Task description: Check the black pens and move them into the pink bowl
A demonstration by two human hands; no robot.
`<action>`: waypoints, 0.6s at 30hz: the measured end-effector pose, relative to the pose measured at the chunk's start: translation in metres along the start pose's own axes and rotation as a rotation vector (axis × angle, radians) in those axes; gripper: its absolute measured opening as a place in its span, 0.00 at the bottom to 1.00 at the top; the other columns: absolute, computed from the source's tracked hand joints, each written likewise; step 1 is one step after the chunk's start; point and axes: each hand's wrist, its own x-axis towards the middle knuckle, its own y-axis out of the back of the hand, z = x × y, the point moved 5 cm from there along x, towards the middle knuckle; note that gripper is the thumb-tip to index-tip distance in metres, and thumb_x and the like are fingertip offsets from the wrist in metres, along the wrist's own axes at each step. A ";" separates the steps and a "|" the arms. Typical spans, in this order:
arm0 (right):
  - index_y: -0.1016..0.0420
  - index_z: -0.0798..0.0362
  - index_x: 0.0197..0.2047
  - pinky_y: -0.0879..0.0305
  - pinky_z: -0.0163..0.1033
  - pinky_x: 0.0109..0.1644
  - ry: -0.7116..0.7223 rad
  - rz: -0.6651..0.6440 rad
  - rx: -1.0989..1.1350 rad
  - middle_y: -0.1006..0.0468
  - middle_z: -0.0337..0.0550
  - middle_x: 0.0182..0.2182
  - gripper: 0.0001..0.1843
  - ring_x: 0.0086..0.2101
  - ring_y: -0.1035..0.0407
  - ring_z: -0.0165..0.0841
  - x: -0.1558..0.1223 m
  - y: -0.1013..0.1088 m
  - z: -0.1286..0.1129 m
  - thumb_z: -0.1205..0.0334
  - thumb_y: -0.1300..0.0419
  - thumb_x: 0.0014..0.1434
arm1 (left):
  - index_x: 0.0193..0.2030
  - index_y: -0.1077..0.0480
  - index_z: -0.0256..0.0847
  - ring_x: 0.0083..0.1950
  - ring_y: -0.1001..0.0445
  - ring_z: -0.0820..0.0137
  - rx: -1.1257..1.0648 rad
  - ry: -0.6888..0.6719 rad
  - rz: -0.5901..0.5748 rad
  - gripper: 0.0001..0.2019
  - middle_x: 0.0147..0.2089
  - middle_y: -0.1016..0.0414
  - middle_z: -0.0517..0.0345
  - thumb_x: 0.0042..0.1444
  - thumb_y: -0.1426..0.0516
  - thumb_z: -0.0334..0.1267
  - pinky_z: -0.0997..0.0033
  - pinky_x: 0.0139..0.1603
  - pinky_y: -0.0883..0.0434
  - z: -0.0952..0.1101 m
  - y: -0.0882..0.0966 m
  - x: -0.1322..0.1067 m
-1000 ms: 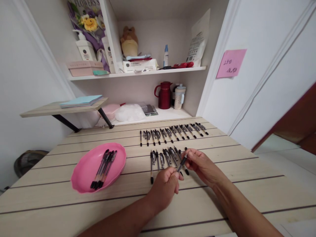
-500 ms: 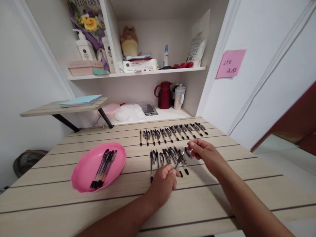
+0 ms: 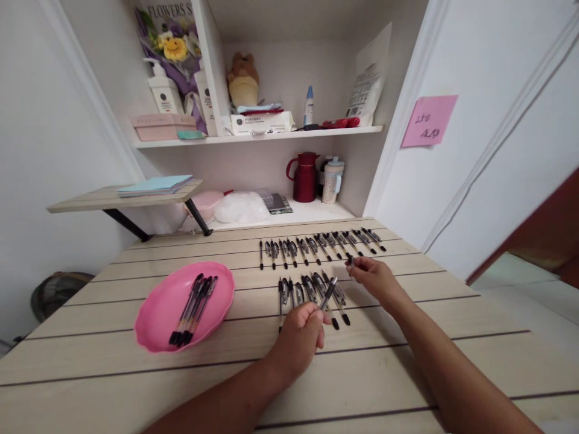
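Observation:
My left hand [image 3: 302, 333] is closed around an uncapped black pen [image 3: 329, 292], its tip pointing up and away. My right hand [image 3: 371, 272] pinches a small black pen cap [image 3: 350, 261] just right of the near row of pens [image 3: 312, 289]. A far row of pens and caps [image 3: 321, 244] lies beyond it on the wooden table [image 3: 407, 361]. A pink dish [image 3: 159, 313] at the left holds several black pens [image 3: 194, 308].
A raised wooden shelf with a blue notebook [image 3: 154, 184] stands at the back left. A red jug [image 3: 305, 176] and a white cup [image 3: 332, 179] sit in the alcove behind the table. A pink note [image 3: 429, 120] hangs on the wall at right.
My right hand pulled the cap off the pen and moved it right and away, towards the far row. My left hand kept the pen, nearly still.

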 end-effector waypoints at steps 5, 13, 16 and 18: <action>0.29 0.51 0.34 0.42 0.30 0.27 -0.036 -0.200 0.905 0.31 0.35 0.25 0.11 0.23 0.37 0.23 -0.014 -0.008 -0.027 0.59 0.35 0.47 | 0.32 0.37 0.37 0.16 0.51 0.81 0.000 0.013 -0.002 0.11 0.16 0.43 0.68 0.55 0.55 0.41 0.78 0.20 0.53 0.000 -0.001 0.000; 0.27 0.53 0.31 0.42 0.29 0.25 -0.051 -0.315 0.954 0.30 0.35 0.23 0.10 0.22 0.37 0.22 -0.026 -0.025 -0.038 0.61 0.34 0.45 | 0.32 0.38 0.37 0.15 0.52 0.81 0.011 0.009 0.000 0.11 0.16 0.44 0.69 0.56 0.55 0.41 0.78 0.20 0.52 0.000 0.001 0.002; 0.27 0.53 0.31 0.42 0.29 0.23 -0.063 -0.363 0.905 0.31 0.35 0.22 0.10 0.21 0.37 0.23 -0.030 -0.031 -0.038 0.61 0.33 0.44 | 0.32 0.37 0.37 0.15 0.52 0.81 0.021 0.009 -0.001 0.11 0.16 0.44 0.68 0.56 0.55 0.41 0.78 0.20 0.52 0.000 0.002 0.002; 0.27 0.54 0.31 0.43 0.29 0.22 -0.067 -0.406 0.866 0.31 0.35 0.21 0.11 0.20 0.37 0.23 -0.034 -0.036 -0.039 0.61 0.33 0.44 | 0.32 0.37 0.37 0.15 0.51 0.80 0.029 0.006 -0.002 0.11 0.16 0.44 0.68 0.56 0.55 0.41 0.78 0.20 0.52 0.000 0.002 0.003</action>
